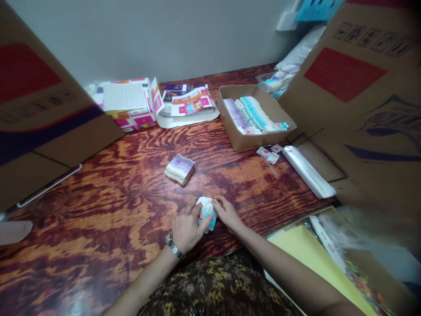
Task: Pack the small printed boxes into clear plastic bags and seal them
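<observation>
Left hand (187, 228) and right hand (228, 215) pinching white-blue packet (208, 215); printing unreadable.

A plain pale grey wall (138, 37) rises behind a red-brown grained wooden surface (98, 206), with large cardboard panels (348, 83) at the sides and what looks like a white wall fitting (285, 21) high up; light is even.
</observation>
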Demonstrator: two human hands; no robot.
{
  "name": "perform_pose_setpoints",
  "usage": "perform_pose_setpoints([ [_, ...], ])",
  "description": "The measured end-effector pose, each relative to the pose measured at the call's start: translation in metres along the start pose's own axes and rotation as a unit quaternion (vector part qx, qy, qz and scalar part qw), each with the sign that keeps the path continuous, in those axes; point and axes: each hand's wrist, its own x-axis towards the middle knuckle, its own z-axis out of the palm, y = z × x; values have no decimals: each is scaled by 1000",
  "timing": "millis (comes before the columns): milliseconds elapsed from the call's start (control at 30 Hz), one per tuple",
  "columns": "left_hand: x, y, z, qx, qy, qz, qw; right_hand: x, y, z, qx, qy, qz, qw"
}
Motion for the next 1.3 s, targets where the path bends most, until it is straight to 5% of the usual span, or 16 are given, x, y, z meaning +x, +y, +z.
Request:
perform_pose_setpoints([
  [167, -5, 0, 3, 107, -39, 3, 993, -4, -8, 0, -15, 12, 2, 1000],
  [567, 0, -23, 10, -163, 22, -38, 986, -1, 3, 3, 55, 5, -18, 998],
  [867, 3, -30, 17, -390, 28, -155, 907, 1, 9, 4, 122, -16, -36, 992],
  [1067, -6, -41, 39, -189, 92, -69, 975, -3, 11, 3, 109, -13, -12, 994],
  [1300, -8, -42, 45, -147, 95, -52, 983, -12, 11, 12, 210, -50, -10, 976],
])
